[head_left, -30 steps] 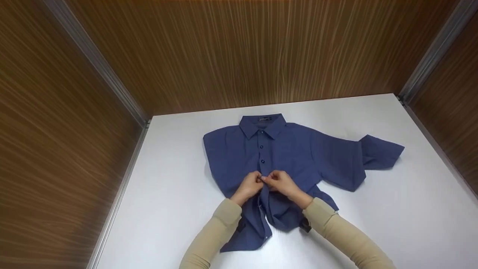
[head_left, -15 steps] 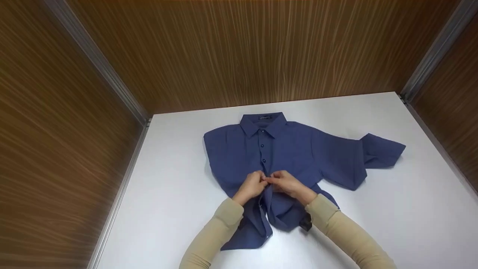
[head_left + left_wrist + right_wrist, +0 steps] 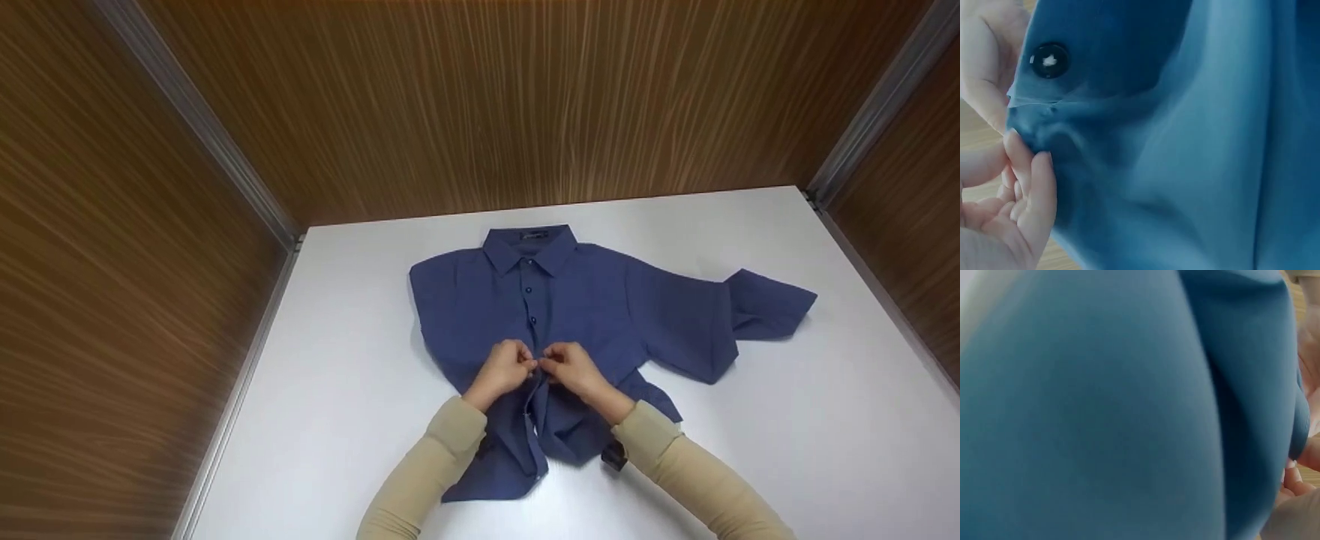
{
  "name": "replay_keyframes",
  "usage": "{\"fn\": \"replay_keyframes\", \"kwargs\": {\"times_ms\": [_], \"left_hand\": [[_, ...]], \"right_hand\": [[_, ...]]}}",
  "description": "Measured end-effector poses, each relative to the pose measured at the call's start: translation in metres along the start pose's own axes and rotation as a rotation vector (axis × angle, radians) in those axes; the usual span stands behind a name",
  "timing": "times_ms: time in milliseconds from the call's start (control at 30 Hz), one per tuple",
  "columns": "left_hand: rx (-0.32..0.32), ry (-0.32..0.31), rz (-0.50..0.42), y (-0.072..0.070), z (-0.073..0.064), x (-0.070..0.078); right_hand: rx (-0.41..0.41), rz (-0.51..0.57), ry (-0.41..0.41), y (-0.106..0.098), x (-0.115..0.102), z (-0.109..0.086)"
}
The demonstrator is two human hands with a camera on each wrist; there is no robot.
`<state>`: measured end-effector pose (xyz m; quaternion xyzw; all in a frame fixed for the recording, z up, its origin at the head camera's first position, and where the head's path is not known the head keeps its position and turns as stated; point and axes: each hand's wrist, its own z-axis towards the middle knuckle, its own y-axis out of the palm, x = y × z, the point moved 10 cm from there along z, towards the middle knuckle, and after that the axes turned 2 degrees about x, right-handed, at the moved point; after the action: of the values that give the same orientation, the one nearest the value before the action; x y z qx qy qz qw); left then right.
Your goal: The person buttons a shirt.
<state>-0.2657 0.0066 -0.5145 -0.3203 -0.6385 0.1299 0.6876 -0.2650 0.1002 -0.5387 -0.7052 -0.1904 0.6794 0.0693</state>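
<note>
A dark blue collared shirt [image 3: 585,300] lies front up, collar away from me. Dark buttons run down its upper front, and below my hands the two front edges part. My left hand [image 3: 504,371] pinches the front edge at mid-chest. Close beside it, my right hand [image 3: 576,373] pinches the fabric too, the fingertips of both nearly meeting. In the left wrist view, fingertips [image 3: 1043,174] grip the edge just below a black button [image 3: 1050,60]. Cloth fills most of the right wrist view, with fingers at its right edge. What lies between the fingertips is hidden.
The shirt lies on a white table [image 3: 337,337]. Brown wood-grain panels [image 3: 480,105] with grey metal corner strips enclose the back and sides. One sleeve [image 3: 769,304] stretches out right, bent near its end; the other is not visible. A small black object [image 3: 613,455] sits beneath the right forearm.
Both hands have shifted slightly right with the front edge of the shirt. Their fingertips came together, then moved slightly apart. The rest of the shirt lies almost as before.
</note>
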Motion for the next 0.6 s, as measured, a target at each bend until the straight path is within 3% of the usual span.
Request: {"fn": "replay_keyframes", "kwargs": {"times_ms": [100,267,433,533,600], "left_hand": [[0.056,0.035,0.138,-0.004,0.000,0.002],[0.120,0.105,0.255,-0.005,0.000,0.012],[0.159,0.099,0.313,-0.005,0.003,0.013],[0.158,0.088,0.330,-0.003,0.004,0.012],[0.150,0.080,0.291,-0.002,0.005,0.010]], "right_hand": [[0.055,-0.062,-0.045,-0.003,-0.004,-0.002],[0.178,-0.259,-0.230,-0.008,-0.021,-0.008],[0.229,-0.368,-0.403,-0.006,-0.036,-0.017],[0.232,-0.415,-0.453,-0.003,-0.040,-0.021],[0.240,-0.434,-0.465,-0.003,-0.040,-0.023]]}}
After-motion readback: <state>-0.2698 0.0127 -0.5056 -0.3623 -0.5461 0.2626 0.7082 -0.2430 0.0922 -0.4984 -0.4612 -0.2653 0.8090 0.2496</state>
